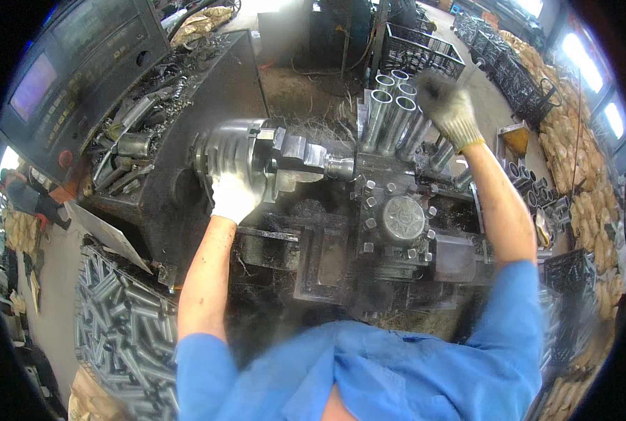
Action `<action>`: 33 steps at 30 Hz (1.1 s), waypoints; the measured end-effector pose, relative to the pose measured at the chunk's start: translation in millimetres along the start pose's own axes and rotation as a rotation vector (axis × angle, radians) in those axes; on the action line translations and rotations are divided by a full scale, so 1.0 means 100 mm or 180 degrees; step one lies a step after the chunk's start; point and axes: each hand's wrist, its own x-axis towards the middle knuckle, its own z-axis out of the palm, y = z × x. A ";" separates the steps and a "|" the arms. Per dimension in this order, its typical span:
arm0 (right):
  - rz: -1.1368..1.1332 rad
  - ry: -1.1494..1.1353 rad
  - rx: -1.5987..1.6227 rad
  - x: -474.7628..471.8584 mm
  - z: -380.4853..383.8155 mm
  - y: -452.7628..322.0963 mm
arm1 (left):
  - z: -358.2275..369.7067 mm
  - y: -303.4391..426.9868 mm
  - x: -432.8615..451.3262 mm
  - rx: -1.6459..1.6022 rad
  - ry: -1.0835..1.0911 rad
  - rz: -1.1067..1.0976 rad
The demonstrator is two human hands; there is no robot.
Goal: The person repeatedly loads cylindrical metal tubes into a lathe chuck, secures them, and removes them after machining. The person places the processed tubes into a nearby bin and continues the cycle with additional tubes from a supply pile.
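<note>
My left hand (235, 196), in a pale work glove, lies against the near side of the metal lathe chuck (234, 150); its fingertips are hard to make out. Stepped chuck jaws (297, 150) stick out to the right, with a short shiny metal cylinder (340, 167) at their end. Further right is the tool post (403, 217), ringed with square-headed bolts. My right hand (449, 110), in a glove with a blackened, blurred front, is raised beside several upright metal tubes (391, 118). A thin rod (470, 73) shows just beyond this hand; whether the fingers hold it is unclear.
A control panel (81, 79) stands at the upper left, above a chip-covered ledge with metal parts (134, 144). A wire basket of metal tubes (123, 337) is at the lower left. Crates of parts (502, 58) and brown sacks (570, 152) line the right. Another person (29, 197) is far left.
</note>
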 end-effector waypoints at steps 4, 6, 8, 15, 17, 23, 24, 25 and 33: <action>-0.1722 -0.0500 -0.1668 0.33 0.64 -0.69 | 0.11 -0.02 -0.03 -0.0195 0.0268 0.0057; -0.1415 -0.1967 -0.1947 0.41 1.02 -0.67 | 0.10 0.00 -0.02 -0.0186 0.0318 0.0146; -0.0203 -0.2398 -0.0897 0.34 1.27 -0.47 | 0.08 0.03 -0.01 -0.0071 0.0394 -0.0002; -0.1054 -0.2324 -0.0734 -0.22 1.63 -0.13 | 0.03 0.08 0.05 -0.0147 0.0428 -0.0076; -0.1315 -0.2342 -0.0429 -0.15 1.60 0.01 | 0.04 0.07 0.06 -0.0123 0.0469 -0.0041; -0.0688 -0.3655 -0.1366 0.05 1.46 0.87 | 0.09 0.07 0.06 -0.0062 0.0583 -0.0009; -0.1539 -0.4022 -0.1660 0.13 1.55 0.92 | 0.09 0.07 0.06 -0.0043 0.0601 0.0026; -0.1997 -0.3949 -0.1740 0.16 1.66 0.92 | 0.08 0.08 0.06 -0.0035 0.0557 -0.0022; -0.0603 -0.1506 0.0700 1.31 1.35 0.12 | 0.04 0.09 0.08 -0.0111 0.0492 -0.0022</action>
